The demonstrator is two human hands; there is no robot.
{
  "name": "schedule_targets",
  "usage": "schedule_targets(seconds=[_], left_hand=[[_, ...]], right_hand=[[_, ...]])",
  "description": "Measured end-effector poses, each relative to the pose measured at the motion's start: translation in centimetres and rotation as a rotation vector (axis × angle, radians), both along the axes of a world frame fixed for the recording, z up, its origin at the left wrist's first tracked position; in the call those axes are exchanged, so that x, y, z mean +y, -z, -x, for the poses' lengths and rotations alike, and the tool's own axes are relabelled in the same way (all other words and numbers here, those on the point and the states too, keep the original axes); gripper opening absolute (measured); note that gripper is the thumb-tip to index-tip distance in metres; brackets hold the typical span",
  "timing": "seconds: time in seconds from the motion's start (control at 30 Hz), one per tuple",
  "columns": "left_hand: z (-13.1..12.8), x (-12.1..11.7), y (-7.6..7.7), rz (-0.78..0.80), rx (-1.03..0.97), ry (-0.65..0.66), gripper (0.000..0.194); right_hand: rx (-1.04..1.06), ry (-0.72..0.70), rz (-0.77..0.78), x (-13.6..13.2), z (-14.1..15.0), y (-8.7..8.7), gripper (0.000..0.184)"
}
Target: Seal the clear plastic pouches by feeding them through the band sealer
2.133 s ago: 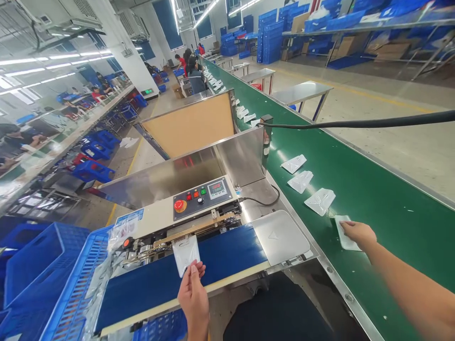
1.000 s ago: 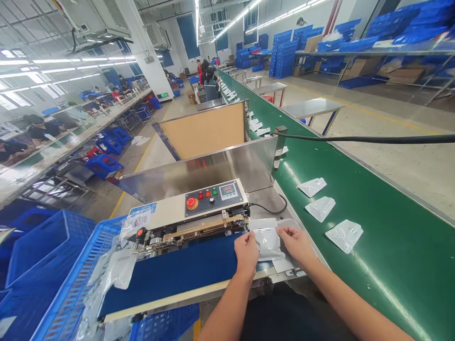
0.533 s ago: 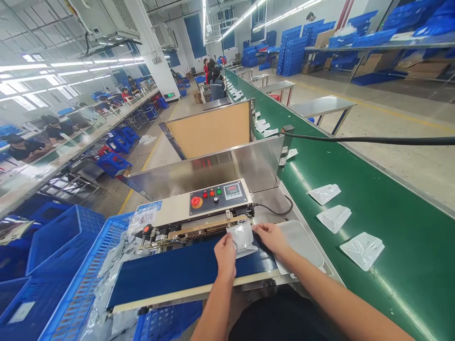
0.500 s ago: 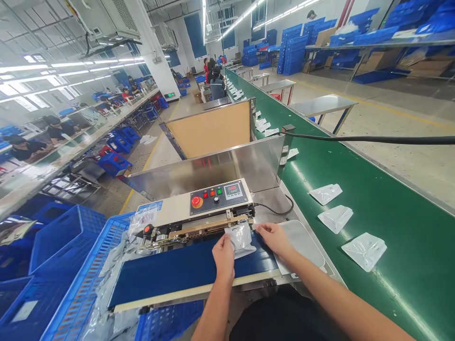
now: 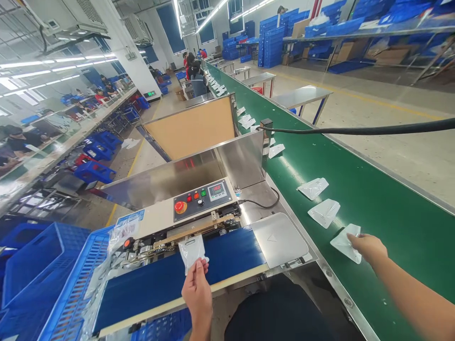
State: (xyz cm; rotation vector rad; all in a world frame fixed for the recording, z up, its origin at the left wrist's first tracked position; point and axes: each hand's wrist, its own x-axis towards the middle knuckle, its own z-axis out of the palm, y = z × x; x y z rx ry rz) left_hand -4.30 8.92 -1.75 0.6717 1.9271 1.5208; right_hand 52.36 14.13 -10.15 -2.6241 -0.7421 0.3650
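The left hand pinches a clear plastic pouch by its lower edge, just above the blue belt of the band sealer. The right hand, fingers together and flat, presses a second pouch onto the green conveyor belt, near two more pouches.

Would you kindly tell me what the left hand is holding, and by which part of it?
The left hand pinches a clear plastic pouch by its lower edge.
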Motion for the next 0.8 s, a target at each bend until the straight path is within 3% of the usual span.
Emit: schedule_targets(seconds=[0.1, 0.17, 0.23, 0.3, 0.4, 0.5, 0.6, 0.7, 0.8], left_hand=[[-1.8, 1.1, -0.8, -0.016, 0.023, 0.093, 0.055], [-3.3, 1.7, -1.5, -0.040, 0.032, 0.174, 0.057], [-5.0, 2.2, -2.0, -0.073, 0.049, 0.279, 0.054], [-7.0, 2.8, -2.6, -0.112, 0.100, 0.415, 0.046], [-10.5, 3.8, -3.6, -0.167, 0.190, 0.667, 0.037], [-13.8, 4.8, -4.4, -0.205, 0.140, 0.858, 0.044], [-15.6, 5.4, -4.7, -0.182, 0.092, 0.924, 0.041], [-15.5, 5.4, -4.1, -0.110, 0.104, 0.875, 0.056], [-14.6, 5.5, -2.5, -0.055, 0.049, 0.817, 0.058]], right_hand=[[0.154, 0.023, 0.088, -1.3, 0.7, -0.1, 0.029], [0.161, 0.014, 0.018, -1.6, 2.3, -0.7, 0.021], [0.107, -0.010, -0.193, -1.7, 4.6, -1.9, 0.019], [0.032, -0.079, -0.475, -1.7, 7.5, -3.9, 0.029], [0.046, -0.297, -0.715, -1.6, 12.9, -7.7, 0.046], [0.307, -0.557, -0.702, -1.4, 18.5, -11.2, 0.051], [0.721, -0.727, -0.577, -1.5, 22.7, -13.2, 0.053], [1.058, -0.649, -0.545, -1.6, 24.6, -13.1, 0.057], [1.097, -0.531, -0.462, -1.0, 24.8, -11.6, 0.059]])
